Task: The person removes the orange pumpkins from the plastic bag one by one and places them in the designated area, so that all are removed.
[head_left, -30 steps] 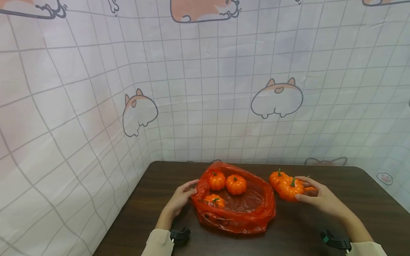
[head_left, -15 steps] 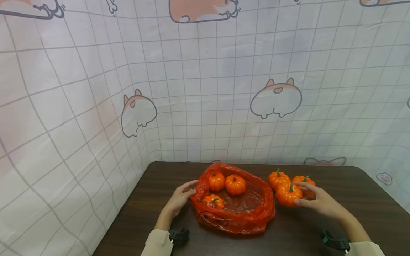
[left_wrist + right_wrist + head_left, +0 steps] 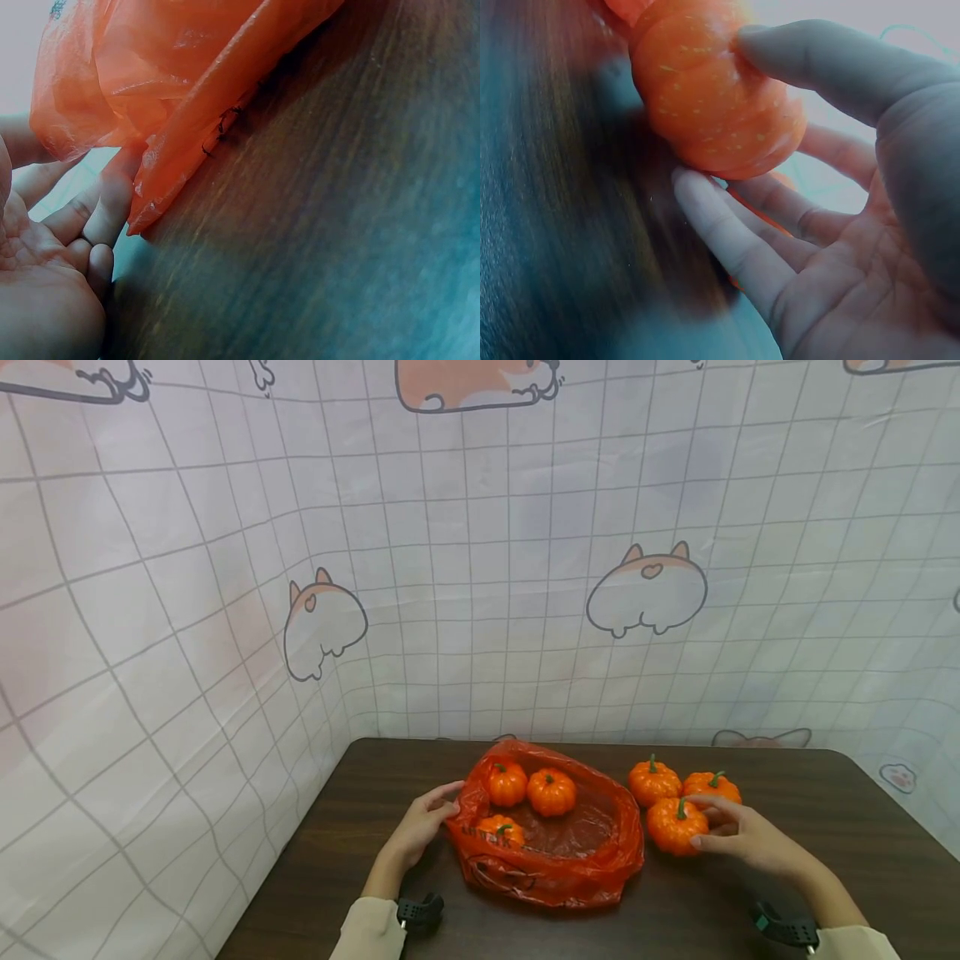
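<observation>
My right hand (image 3: 750, 839) grips a small orange pumpkin (image 3: 670, 828) with a green stem, just right of a red plastic bag (image 3: 551, 881). In the right wrist view the thumb presses on this pumpkin's side and the fingers (image 3: 727, 232) reach beneath it. My left hand (image 3: 412, 835) holds the bag's left edge; in the left wrist view its fingers (image 3: 109, 206) curl at the thin plastic (image 3: 187, 97). Three pumpkins lie inside the wide-mouthed bag: two at the back (image 3: 552, 792), one near the front left (image 3: 501, 832), partly hidden by the rim.
Two more pumpkins, one at the left (image 3: 654, 782) and one at the right (image 3: 712, 785), sit just behind the gripped one. Everything rests on a dark wooden table (image 3: 810, 785). A white gridded cloth (image 3: 487, 568) with dog drawings hangs behind and at the left.
My right hand has drawn the gripped pumpkin toward me, away from the two behind it, so the far right one shows more. My left hand and the bag have stayed put.
</observation>
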Demonstrator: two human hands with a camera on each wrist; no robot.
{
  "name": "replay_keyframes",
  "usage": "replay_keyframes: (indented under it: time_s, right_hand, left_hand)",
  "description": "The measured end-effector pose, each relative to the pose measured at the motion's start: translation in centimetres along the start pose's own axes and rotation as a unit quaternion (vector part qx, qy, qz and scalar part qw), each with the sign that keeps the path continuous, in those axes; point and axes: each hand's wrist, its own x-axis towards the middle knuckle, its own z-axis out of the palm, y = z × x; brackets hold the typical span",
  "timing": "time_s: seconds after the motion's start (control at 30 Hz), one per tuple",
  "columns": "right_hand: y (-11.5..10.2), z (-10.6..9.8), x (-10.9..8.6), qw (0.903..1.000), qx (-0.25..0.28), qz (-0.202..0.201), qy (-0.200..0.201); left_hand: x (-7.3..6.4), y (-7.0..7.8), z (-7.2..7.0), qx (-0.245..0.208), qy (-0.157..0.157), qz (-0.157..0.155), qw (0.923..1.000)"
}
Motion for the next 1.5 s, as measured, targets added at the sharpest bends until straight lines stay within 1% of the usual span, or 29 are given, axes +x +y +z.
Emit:
replay_keyframes:
  time_s: [0.3, 0.43, 0.53, 0.63, 0.73, 0.97, 1.3, 1.5]
  right_hand:
    - [0.7, -0.7, -0.2, 0.9994, -0.031, 0.017, -0.001]
    - [0.7, -0.9, -0.3, 0.9991, -0.033, 0.028, 0.000]
    - [0.7, -1.1, -0.3, 0.9990, -0.027, 0.035, 0.006]
    - [0.7, -1.1, -0.2, 0.9988, -0.031, 0.035, 0.014]
    - [0.7, -1.1, -0.2, 0.9979, -0.048, 0.038, 0.022]
    - [0.8, -0.9, 0.2, 0.9948, -0.073, 0.062, 0.036]
    - [0.8, -0.9, 0.0, 0.9943, -0.078, 0.056, 0.046]
    - [0.9, -1.1, -0.1, 0.9931, -0.089, 0.059, 0.048]
  left_hand:
    - [0.0, 0.2, 0.1, -0.002, 0.002, 0.001, 1.0000]
    - [0.1, 0.2, 0.1, -0.004, 0.003, 0.002, 1.0000]
    - [0.1, 0.2, 0.1, -0.004, 0.004, 0.002, 1.0000]
    - [0.2, 0.1, 0.1, -0.005, 0.005, 0.001, 1.0000]
    - [0.1, 0.0, 0.0, -0.006, 0.005, 0.001, 1.0000]
    - [-0.2, -0.3, -0.1, -0.007, 0.013, -0.001, 0.9999]
    - [-0.3, -0.2, 0.0, -0.004, 0.012, -0.003, 0.9999]
    - [0.0, -0.1, 0.2, -0.005, 0.009, -0.001, 0.9999]
